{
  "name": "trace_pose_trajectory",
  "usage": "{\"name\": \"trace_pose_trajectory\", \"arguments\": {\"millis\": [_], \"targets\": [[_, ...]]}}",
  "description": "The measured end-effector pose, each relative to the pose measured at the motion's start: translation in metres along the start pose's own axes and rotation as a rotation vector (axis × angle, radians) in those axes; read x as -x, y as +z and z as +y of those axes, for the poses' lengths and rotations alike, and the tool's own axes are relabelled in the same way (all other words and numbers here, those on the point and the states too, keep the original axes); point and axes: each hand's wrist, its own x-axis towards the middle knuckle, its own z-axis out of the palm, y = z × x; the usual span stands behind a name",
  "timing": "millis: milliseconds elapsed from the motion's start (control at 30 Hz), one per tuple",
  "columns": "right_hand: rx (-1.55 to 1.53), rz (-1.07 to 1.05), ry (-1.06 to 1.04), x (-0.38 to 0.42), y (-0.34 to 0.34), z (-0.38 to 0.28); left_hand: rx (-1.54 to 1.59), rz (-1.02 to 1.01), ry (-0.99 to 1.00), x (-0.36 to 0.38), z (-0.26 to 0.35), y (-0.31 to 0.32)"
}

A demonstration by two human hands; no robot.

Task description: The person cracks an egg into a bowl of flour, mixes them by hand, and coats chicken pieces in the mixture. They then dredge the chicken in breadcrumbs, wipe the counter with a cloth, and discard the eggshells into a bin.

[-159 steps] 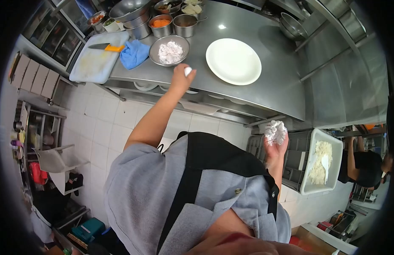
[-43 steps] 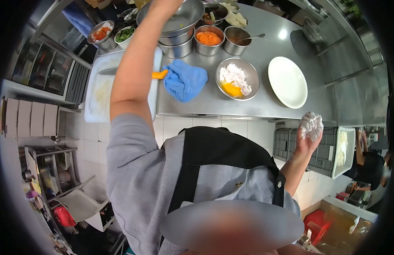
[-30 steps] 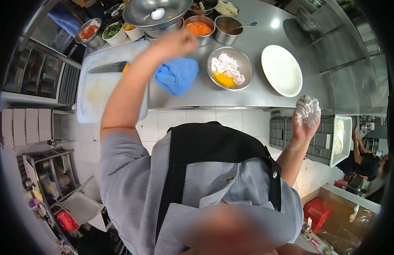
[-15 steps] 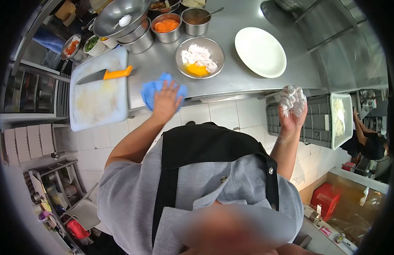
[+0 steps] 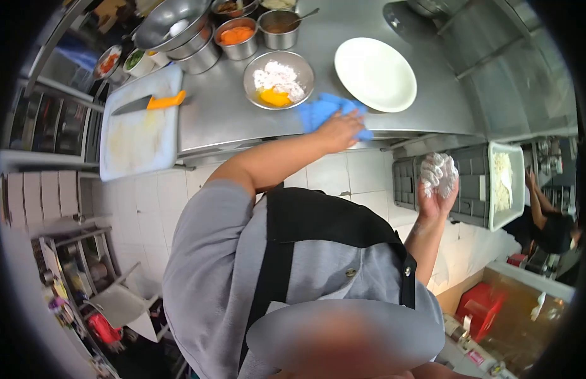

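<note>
Your left hand (image 5: 338, 131) lies over the blue cloth (image 5: 318, 114) at the front edge of the counter (image 5: 211, 120), fingers out and pressing rather than closed round it. Your right hand (image 5: 438, 189) is raised clear of the counter, its curled fingers caked white, probably to spare other things the mess; whether it holds anything, you cannot tell. The mixing bowl (image 5: 307, 73), with yellow egg (image 5: 275, 97) beside white-coated food, sits between the cloth and metal pots, likely for easy reach. The white plate (image 5: 376, 74) is to its right. The knife (image 5: 168, 101) rests on the cutting board (image 5: 128, 142). Beyond the tiled floor (image 5: 368, 183), another person (image 5: 552, 230) stands at far right.
</note>
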Motion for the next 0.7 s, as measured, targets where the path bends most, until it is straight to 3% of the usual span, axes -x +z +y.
{"name": "trace_pose_trajectory", "arguments": {"millis": [100, 167, 267, 333, 467, 600, 667, 700], "targets": [[-0.060, 0.013, 0.033, -0.001, -0.010, -0.012, 0.304, -0.217, 0.229, -0.007, 0.016, -0.001], [-0.074, -0.011, 0.042, -0.006, -0.009, -0.016, 0.436, -0.257, 0.205, 0.015, 0.042, -0.002], [-0.072, -0.047, 0.063, -0.017, -0.001, -0.020, 0.412, -0.314, 0.067, 0.062, 0.047, -0.042], [-0.058, -0.074, 0.081, -0.031, 0.001, -0.019, 0.320, -0.309, -0.172, 0.100, 0.033, -0.078], [-0.032, -0.129, 0.233, -0.071, 0.002, 0.005, -0.053, -0.042, -0.464, 0.166, 0.005, -0.173], [0.245, -0.229, 0.371, -0.115, 0.018, 0.060, -0.369, 0.209, -0.841, 0.209, -0.041, -0.225], [0.745, -0.119, 0.186, -0.127, 0.044, 0.105, -0.309, 0.264, -0.811, 0.236, -0.089, -0.214], [1.002, -0.285, 0.272, -0.147, 0.050, 0.123, -0.280, 0.295, -0.793, 0.245, -0.104, -0.208]]}}
